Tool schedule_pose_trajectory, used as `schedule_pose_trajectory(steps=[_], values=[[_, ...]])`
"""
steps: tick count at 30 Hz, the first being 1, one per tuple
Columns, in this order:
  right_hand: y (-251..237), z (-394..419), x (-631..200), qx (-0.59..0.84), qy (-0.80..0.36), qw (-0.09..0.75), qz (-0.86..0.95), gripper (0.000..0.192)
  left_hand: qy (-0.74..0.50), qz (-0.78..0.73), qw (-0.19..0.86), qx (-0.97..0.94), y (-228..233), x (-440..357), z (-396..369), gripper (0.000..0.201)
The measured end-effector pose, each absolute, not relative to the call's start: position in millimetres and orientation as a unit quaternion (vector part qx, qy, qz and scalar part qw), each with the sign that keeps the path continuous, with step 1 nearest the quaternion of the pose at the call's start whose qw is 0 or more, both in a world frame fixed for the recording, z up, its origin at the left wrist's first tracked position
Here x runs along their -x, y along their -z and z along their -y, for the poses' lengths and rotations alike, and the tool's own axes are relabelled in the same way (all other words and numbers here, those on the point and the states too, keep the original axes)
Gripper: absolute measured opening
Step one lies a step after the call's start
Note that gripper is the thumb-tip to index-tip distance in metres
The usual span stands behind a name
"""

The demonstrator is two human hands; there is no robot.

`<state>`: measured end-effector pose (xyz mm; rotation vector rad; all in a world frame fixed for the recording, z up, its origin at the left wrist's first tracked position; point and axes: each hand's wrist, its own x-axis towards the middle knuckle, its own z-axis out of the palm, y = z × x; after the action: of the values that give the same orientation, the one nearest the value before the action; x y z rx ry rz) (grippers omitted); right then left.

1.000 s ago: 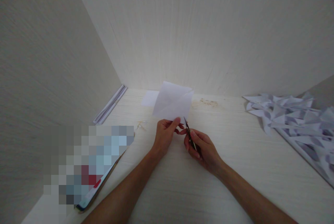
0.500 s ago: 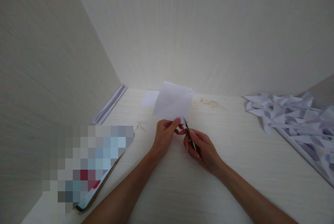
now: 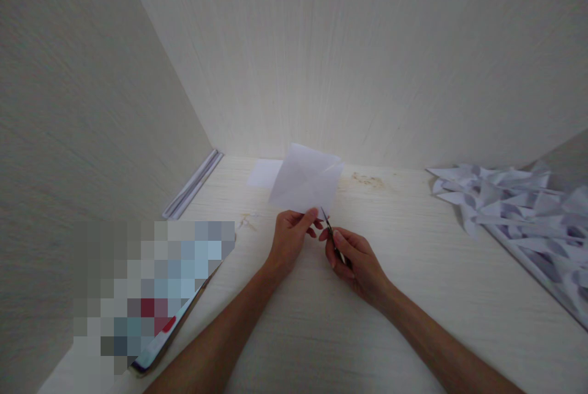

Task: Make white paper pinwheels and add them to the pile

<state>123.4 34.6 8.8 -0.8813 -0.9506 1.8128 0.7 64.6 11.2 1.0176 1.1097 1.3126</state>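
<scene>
The left hand (image 3: 289,236) pinches a paper sheet (image 3: 307,178) by its near edge, above the worktop (image 3: 413,241) toward its back edge; the right hand (image 3: 361,253) grips scissors (image 3: 339,252) at the sheet's near-right corner. Cutting seems in hand; the next move calls for steady alignment.

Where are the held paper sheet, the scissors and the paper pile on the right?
Paper sheet (image 3: 305,178), head view: middle of its face.
Scissors (image 3: 337,247), head view: about mid-length.
Paper pile (image 3: 526,217), head view: around its middle.
</scene>
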Motion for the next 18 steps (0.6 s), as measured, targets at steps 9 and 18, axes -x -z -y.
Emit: schedule_pose_trajectory(steps=[9, 18], values=[[-8.6, -35.3, -123.3, 0.366, -0.732, 0.432, 0.379, 0.028, -0.553, -0.463, 0.549, -0.422, -10.8, -1.4, -64.7, 0.026], [-7.5, -34.4, -122.7, 0.377, -0.725, 0.413, 0.403, 0.028, -0.649, -0.453, 0.556, -0.252, -11.5, 3.0, -70.7, 0.027]])
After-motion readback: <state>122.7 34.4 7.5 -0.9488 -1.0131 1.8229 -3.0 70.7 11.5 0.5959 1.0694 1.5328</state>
